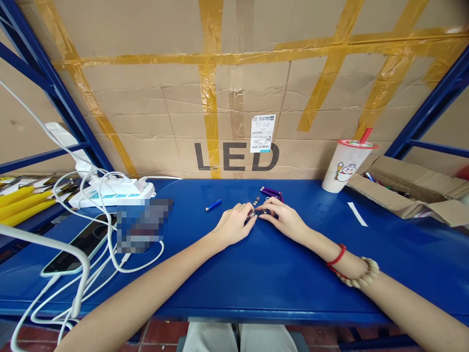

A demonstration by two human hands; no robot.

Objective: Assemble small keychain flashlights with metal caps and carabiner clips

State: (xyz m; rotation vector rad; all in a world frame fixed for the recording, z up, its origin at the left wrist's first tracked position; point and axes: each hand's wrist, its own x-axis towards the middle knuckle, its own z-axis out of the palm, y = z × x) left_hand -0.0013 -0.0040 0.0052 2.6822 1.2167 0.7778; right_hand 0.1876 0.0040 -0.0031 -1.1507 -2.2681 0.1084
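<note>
Fingers [245, 211] of the left hand [230, 226] pinch one small silvery metal part [251, 214], and the right hand [284, 219] closes its fingertips on the other end, low over the middle of the blue worktop [256, 274]. Just behind lie purple tubes [271, 193], their number unclear, and one blue tube [213, 205]. The cardboard wall [146, 98] reads "LED"; its white label [262, 133] is too small to read.
</note>
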